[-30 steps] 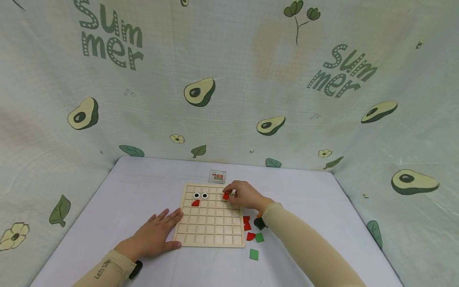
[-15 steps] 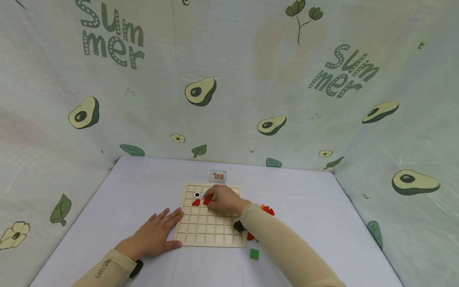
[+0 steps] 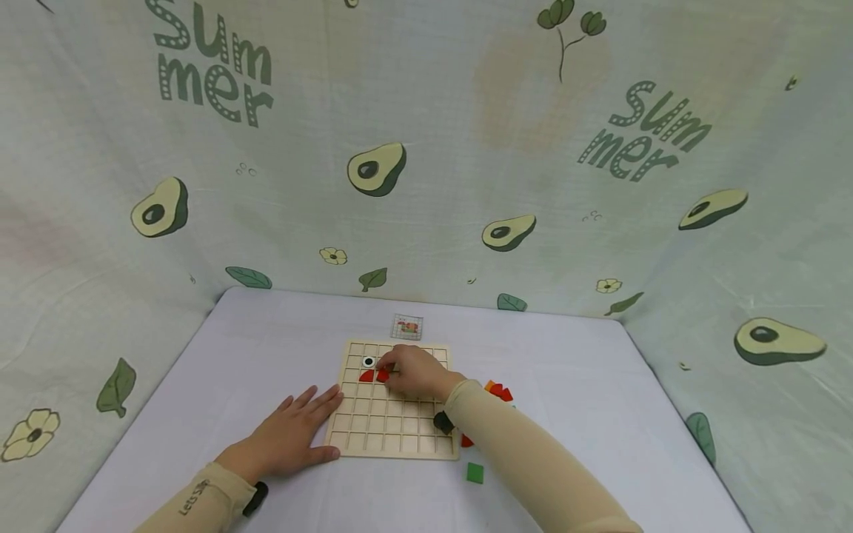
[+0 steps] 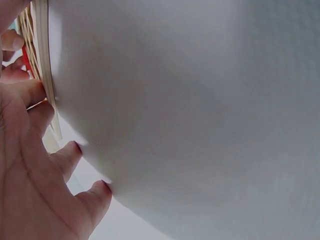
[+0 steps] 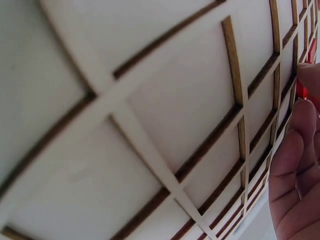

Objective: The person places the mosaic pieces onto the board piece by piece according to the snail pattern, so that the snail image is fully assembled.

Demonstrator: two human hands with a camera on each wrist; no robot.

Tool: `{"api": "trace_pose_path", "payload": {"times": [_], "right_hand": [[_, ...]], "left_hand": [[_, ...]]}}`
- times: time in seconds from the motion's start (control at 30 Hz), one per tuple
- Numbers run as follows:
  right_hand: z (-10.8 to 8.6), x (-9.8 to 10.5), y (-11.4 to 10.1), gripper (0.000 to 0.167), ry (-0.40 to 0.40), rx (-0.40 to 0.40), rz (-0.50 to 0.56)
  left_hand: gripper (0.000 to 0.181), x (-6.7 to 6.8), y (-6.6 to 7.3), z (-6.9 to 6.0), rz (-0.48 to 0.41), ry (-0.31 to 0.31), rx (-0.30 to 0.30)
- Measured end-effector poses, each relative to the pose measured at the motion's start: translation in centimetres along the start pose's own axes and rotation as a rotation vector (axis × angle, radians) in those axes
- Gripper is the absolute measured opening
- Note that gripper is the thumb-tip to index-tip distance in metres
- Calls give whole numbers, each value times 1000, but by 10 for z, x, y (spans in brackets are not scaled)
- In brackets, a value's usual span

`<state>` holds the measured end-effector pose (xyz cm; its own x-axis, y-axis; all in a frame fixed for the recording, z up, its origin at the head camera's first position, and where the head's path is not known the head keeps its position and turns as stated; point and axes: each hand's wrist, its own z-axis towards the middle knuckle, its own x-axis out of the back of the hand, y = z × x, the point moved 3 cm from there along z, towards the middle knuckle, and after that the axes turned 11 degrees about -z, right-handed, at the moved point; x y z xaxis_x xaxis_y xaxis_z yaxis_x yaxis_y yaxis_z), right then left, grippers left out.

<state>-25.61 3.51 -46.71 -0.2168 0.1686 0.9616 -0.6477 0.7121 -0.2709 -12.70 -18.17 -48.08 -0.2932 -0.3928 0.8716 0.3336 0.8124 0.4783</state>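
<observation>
A light wooden grid board (image 3: 393, 426) lies on the white table. My right hand (image 3: 416, 372) reaches over its upper part and pinches a red piece (image 3: 383, 376) at a cell right of a red quarter-round piece (image 3: 366, 376). Above that quarter-round sits a round eye piece (image 3: 369, 362); the second eye is hidden by the fingers. In the right wrist view thumb and fingertips of the hand (image 5: 295, 170) touch the red piece (image 5: 301, 89). My left hand (image 3: 286, 437), fingers spread, rests on the table and touches the board's left edge, also seen beside the hand (image 4: 45, 165) in the left wrist view.
A small picture card (image 3: 406, 326) lies behind the board. Right of the board are red and orange pieces (image 3: 498, 390), another red piece (image 3: 467, 440) partly under the sleeve, and a green square (image 3: 475, 473). Patterned cloth (image 3: 426, 222) hangs behind the table.
My right hand has moved left across the board with the red piece, from the right side to the cell beside the red quarter-round. The left hand has stayed at the board's edge.
</observation>
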Motion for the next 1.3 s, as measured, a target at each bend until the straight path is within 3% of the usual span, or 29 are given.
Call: {"api": "trace_pose_path", "payload": {"times": [0.3, 0.83, 1.3], "right_hand": [[-4, 0, 0, 37, -12, -27, -9], [-10, 2, 3, 32, 17, -8, -39], [-52, 24, 43, 29, -12, -81, -23]], "left_hand": [[89, -2, 0, 1, 0, 1, -3], [90, -2, 0, 3, 9, 1, -9], [89, -1, 1, 3, 15, -1, 11]]}}
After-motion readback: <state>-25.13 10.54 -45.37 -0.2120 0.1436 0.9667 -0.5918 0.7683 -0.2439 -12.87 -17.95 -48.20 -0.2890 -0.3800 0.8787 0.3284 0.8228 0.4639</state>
